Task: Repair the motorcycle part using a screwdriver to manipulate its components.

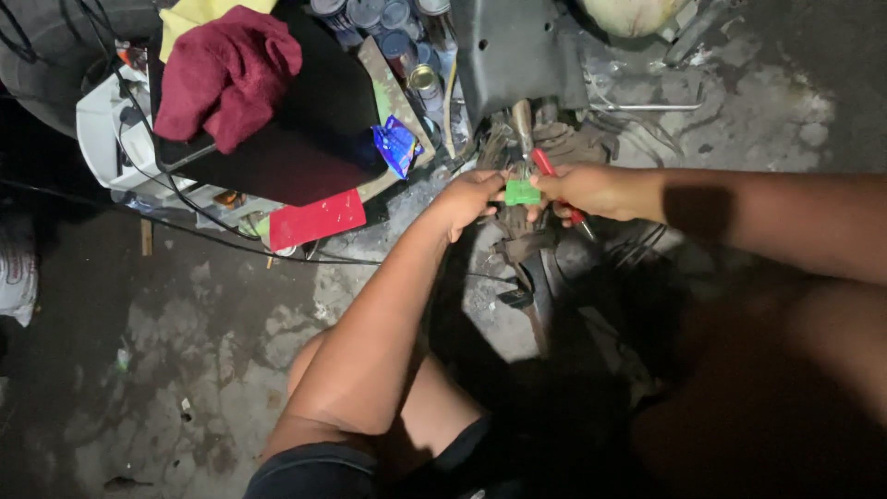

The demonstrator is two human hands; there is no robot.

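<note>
1. Gripping a small green block (521,192) from opposite sides, the left hand (469,199) and right hand (591,189) meet in the upper middle of the view, above grimy machine parts on the concrete floor (185,370).
2. The left hand's fingers are curled shut on the block's left edge.
3. The right hand is closed on the block's right edge and also on a red-handled tool (554,180), whose handle runs slantwise through the fist; its metal end (523,125) points up toward a dark grey panel (513,51).
4. Whether the tool's tip touches the machine cannot be told.
5. Left of the hands lies a black seat-like slab (296,139) with a maroon cloth (226,74) on top, a red card (317,219) at its lower edge and a blue wrapper (395,146) beside it.
6. Several cans (388,23) stand near the top edge.
</note>
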